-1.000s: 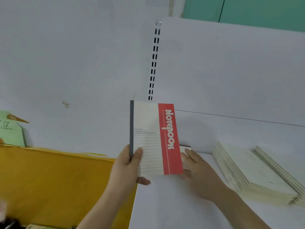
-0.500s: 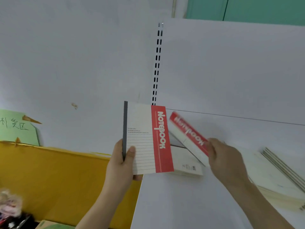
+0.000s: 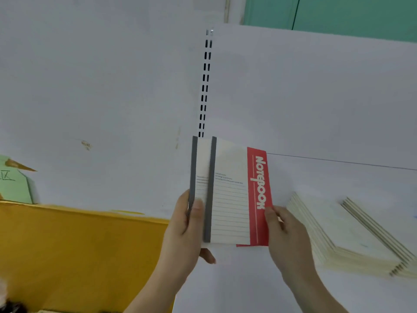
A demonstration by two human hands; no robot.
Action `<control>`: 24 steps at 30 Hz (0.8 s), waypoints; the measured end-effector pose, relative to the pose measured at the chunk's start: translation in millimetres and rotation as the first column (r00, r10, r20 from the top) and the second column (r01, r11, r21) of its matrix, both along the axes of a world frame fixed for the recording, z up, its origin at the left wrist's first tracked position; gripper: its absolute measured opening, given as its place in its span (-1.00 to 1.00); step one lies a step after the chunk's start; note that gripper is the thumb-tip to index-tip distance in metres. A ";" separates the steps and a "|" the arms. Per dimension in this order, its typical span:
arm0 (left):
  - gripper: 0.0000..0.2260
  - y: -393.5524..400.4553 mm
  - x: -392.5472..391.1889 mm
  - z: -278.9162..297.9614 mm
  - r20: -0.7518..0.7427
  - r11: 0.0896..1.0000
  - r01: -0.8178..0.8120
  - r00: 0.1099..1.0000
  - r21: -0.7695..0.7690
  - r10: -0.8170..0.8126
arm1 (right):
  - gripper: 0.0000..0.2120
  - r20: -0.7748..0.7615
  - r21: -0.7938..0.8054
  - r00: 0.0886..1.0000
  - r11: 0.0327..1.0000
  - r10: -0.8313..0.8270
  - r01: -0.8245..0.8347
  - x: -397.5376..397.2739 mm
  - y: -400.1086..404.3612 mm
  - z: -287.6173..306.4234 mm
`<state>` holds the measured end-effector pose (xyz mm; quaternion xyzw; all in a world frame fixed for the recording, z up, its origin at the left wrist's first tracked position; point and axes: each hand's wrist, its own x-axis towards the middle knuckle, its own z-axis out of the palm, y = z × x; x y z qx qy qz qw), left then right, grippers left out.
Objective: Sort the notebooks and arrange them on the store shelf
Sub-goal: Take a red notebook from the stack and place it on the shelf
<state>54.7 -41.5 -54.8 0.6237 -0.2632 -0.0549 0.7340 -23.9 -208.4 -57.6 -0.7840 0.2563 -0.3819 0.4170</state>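
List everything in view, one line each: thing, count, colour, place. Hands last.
Held notebooks: two, cream covers with grey spines, red band on the front one, overlapped upright at centre.
Stacked notebooks: two fanned piles, cream, lying on the shelf at right.
Shelf: one, white, lower right.
Slotted upright: one, white with black slots, centre.
Yellow panel: one, lower left.
Green sign: one, far left.
Green door: one, top right.
Left hand: grips the spine edges.
Right hand: pinches the red edge.
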 end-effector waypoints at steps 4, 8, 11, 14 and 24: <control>-0.55 -7.2 -3.2 -5.9 -0.026 0.997 0.074 0.997 -0.023 -0.074 | -0.77 0.036 0.013 0.999 0.999 0.031 -0.032 -7.1 13.5 1.1; -0.58 -13.2 -4.7 -11.8 -0.049 0.978 0.195 0.979 -0.067 -0.199 | -0.76 0.066 0.136 0.988 0.979 0.143 -0.151 -22.9 20.9 2.1; -0.55 -24.2 -15.6 -12.0 -0.026 0.968 0.234 0.971 -0.088 -0.237 | -0.66 0.056 0.146 0.983 0.972 0.176 -0.182 -36.8 21.6 0.4; -0.46 -37.7 -29.3 -12.4 0.035 0.972 0.218 0.976 -0.081 -0.216 | -0.54 0.055 0.068 0.983 0.981 0.178 -0.181 -53.9 16.5 -1.7; -0.39 -93.9 -103.4 -3.9 0.090 0.967 0.253 0.964 -0.031 -0.249 | -0.34 0.105 0.066 0.989 0.992 0.103 -0.110 -145.8 -23.2 -0.1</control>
